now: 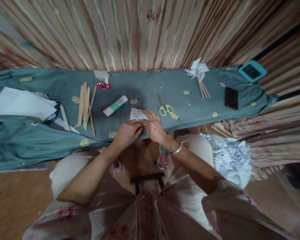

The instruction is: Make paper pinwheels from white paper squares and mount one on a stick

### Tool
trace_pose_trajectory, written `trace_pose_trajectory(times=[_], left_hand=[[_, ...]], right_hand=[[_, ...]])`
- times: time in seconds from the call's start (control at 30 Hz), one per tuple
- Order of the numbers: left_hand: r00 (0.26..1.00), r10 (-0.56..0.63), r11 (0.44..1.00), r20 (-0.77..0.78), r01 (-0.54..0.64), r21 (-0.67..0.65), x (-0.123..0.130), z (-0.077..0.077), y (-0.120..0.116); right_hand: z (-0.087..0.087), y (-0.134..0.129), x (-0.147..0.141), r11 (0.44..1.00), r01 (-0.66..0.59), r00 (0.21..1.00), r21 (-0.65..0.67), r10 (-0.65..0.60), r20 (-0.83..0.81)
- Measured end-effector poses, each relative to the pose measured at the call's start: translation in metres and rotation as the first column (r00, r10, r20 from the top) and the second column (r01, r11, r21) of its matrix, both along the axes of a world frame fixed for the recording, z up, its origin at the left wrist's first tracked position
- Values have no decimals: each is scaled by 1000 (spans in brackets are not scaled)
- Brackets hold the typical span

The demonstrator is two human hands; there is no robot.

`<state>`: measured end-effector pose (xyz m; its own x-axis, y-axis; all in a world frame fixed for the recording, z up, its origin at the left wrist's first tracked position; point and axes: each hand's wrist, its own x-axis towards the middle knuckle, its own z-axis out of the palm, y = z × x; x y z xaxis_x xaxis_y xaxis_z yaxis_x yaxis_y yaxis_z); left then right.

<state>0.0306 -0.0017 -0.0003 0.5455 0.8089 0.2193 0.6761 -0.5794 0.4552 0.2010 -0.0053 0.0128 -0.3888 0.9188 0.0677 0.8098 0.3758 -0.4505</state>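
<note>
A small white piece of paper (137, 114) is held at the table's front edge, between my two hands. My left hand (130, 131) pinches its near side with thumb and finger together. From the right, my right hand (153, 126) grips the same paper, its fingers laid over the far side and its thumb meeting the left fingertips. My fingers hide part of the paper, so its full shape does not show. Just right of my right hand lie green-handled scissors (165, 107). A white and green glue tube (115, 105) lies to the left of the paper.
Wooden sticks (84, 106) lie left, near a small box of metal pins (102, 81) and white sheets (22, 103). At the right are paper pinwheels on sticks (198, 70), a phone (231, 98) and a blue-framed device (252, 71). Folded white papers (231, 160) fill a pile beside my leg.
</note>
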Motion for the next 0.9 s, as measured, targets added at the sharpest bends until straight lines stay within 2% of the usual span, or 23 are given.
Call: trace_pose_trajectory(times=[0.1,0.2,0.3,0.4,0.5,0.7,0.9], left_hand=[[998,23,999,52,-22,-26,-2,1,-1],[981,71,993,179,-52,-108,-10,3,-2],[940,177,965,293,-107,-240,-23,5,1],[888,321,920,330,-209,-333,-32,6,8],[858,388,906,335,-290,-308,-35,5,15],[885,355,934,301,-318,-166,-32,-2,25],[905,327,944,271,-298,-145,-28,-2,31]], right_hand=[[-5,-2,-1,1000,26,1000,13,-26,-5],[-7,-3,-2,999,52,999,12,-52,-6],[-4,-4,-4,997,74,997,-5,-74,18],[0,-4,-5,997,77,996,-20,-76,45],[0,-3,-5,998,58,998,-19,-57,37],[-3,7,-1,1000,-6,1000,-4,6,-15],[-14,27,11,995,63,979,-80,-77,-190]])
